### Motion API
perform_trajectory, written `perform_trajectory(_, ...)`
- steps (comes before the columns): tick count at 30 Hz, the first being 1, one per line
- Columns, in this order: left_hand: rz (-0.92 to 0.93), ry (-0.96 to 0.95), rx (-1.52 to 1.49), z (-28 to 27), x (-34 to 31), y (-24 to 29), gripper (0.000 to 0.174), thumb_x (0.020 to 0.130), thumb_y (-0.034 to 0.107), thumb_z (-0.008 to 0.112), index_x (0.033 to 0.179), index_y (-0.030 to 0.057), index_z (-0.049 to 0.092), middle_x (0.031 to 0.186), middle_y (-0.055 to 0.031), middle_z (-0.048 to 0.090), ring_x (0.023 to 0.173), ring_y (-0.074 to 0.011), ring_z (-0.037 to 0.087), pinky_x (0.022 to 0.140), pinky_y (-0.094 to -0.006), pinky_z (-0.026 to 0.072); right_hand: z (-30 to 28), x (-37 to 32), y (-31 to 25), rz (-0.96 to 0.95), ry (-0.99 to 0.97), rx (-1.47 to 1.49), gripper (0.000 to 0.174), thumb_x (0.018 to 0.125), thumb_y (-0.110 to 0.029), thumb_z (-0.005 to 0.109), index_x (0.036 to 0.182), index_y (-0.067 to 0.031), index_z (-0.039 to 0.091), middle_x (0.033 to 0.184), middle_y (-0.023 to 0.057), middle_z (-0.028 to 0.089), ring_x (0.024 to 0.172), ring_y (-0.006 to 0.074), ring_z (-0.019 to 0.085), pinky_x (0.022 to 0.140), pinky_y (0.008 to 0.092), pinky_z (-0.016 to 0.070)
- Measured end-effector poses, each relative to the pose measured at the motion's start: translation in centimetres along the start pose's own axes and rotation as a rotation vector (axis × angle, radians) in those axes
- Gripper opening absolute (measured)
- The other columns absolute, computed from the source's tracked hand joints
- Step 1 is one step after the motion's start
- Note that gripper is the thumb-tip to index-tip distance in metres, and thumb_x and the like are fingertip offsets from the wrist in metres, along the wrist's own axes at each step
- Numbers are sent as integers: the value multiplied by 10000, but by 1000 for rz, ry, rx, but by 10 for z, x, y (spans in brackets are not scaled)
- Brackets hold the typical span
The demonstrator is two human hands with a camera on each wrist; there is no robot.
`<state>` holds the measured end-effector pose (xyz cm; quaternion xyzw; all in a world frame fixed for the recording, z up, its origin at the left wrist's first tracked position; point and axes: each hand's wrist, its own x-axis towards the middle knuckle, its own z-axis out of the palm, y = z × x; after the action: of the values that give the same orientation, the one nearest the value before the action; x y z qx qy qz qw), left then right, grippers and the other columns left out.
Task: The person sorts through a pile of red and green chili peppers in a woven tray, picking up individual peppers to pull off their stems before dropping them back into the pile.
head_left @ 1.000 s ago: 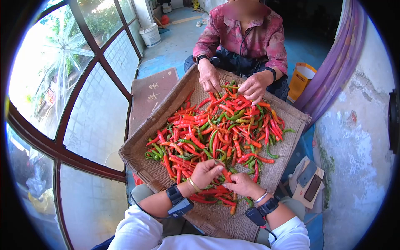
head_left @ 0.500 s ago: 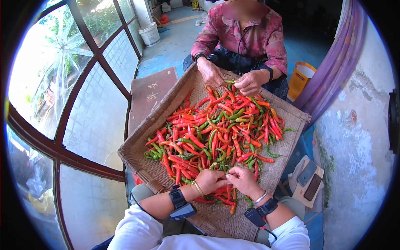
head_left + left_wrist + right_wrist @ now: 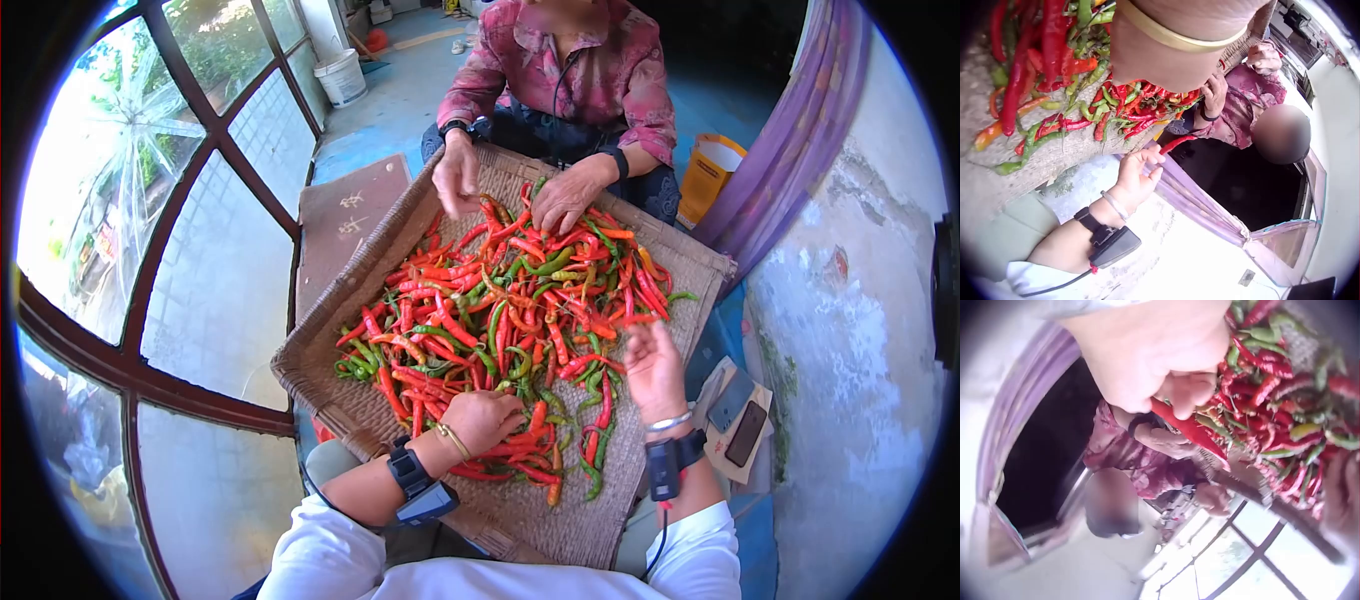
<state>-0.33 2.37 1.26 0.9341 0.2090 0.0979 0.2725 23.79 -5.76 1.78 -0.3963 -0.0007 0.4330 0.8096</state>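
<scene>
At the lower centre of the frame, the left hand point(image 3: 485, 418) rests over the near part of the peppers point(image 3: 450, 325), its fingers bent down toward them; whether they grasp one cannot be told, as the back of the hand covers the fingertips. Right of it, the right hand point(image 3: 652, 372) is raised over the right side of the tray point(image 3: 580, 530), and the right wrist view shows its curled fingers pinching a red pepper point(image 3: 1191, 432) by one end, the tip sticking out. The rest lie heaped, red and green mixed, across the middle of the tray.

The step in hand looks like sorting: one pepper is picked out and lifted apart. The next move seems to call for a steady pinch and a chosen place to let it go, clear of the mixed heap.

At the upper centre sits another person point(image 3: 570, 75), one hand point(image 3: 572, 195) on the far peppers, the other hand point(image 3: 457, 178) loosely bent above the tray's far left edge. Farther off, at the upper left, stands a bucket point(image 3: 342, 78).
</scene>
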Motion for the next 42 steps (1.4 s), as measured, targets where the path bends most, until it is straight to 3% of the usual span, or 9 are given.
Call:
perform_trajectory(2, -14, -45, 83, 4, -1, 0, 188, 763, 237, 578, 858, 74, 578, 709, -92, 584, 671, -263, 587, 586, -359, 478, -2, 0, 0, -47, 103, 73, 149, 835, -239, 542, 830, -90, 546, 724, 52, 623, 594, 101, 582, 464, 229, 445)
perform_trajectory(4, 60, -146, 175, 14, -1, -6, 218, 766, 268, 564, 882, 84, 570, 720, -88, 564, 685, -260, 584, 586, -364, 479, -3, -3, 7, 171, 64, -26, 151, 838, -236, 537, 849, -86, 550, 749, 59, 631, 603, 105, 590, 484, 241, 455)
perform_trajectory(11, 98, -374, 186, 25, -1, -2, 281, 760, 313, 566, 908, 75, 567, 789, -84, 549, 701, -263, 585, 586, -372, 483, 4, -34, 49, 330, -452, -798, 231, 819, -203, 531, 976, -37, 562, 714, 76, 624, 630, 141, 596, 512, 246, 459)
perform_trajectory(13, 83, -447, 213, 23, -1, -2, 308, 749, 330, 576, 901, 62, 563, 787, -88, 547, 708, -267, 585, 589, -378, 484, 4, -41, 56, -196, -830, -1559, 232, 768, -206, 568, 945, -56, 579, 719, 102, 620, 652, 222, 600, 566, 321, 471)
perform_trajectory(26, -8, -482, 109, 13, 1, 4, 304, 687, 248, 622, 931, 75, 567, 757, -125, 580, 712, -299, 584, 623, -393, 472, 0, -54, 66, -238, -891, -1628, 233, 733, -206, 603, 910, -58, 576, 742, 130, 603, 706, 289, 592, 624, 371, 464)
perform_trajectory(34, 13, -53, -282, 6, 3, -5, 267, 689, 113, 651, 940, 52, 580, 811, -109, 607, 709, -241, 605, 641, -311, 485, 8, -56, 60, -361, -797, -1503, 241, 717, -188, 626, 906, -51, 564, 767, 112, 586, 734, 294, 580, 633, 367, 457)
perform_trajectory(37, -53, -30, -492, 5, 2, -5, 209, 730, 88, 636, 926, 40, 582, 803, -63, 610, 700, -148, 598, 635, -264, 482, 9, -56, 61, -412, -817, -1487, 206, 738, -170, 621, 886, -33, 578, 714, 98, 593, 654, 229, 592, 585, 332, 456)
perform_trajectory(39, -110, -33, -643, 3, 2, -3, 182, 753, 80, 626, 924, 35, 582, 798, -38, 608, 698, -98, 583, 633, -243, 478, 9, -57, 62, -83, -678, -1203, 176, 767, -165, 611, 860, -17, 593, 640, 86, 587, 561, 145, 565, 521, 287, 441)
perform_trajectory(42, -138, -45, -657, 2, 3, -1, 145, 791, 71, 592, 928, 28, 577, 779, -7, 593, 706, -57, 545, 633, -231, 469, 4, -52, 66, -135, -657, -1187, 171, 788, -167, 604, 843, -5, 603, 595, 65, 584, 520, 77, 525, 478, 237, 415)
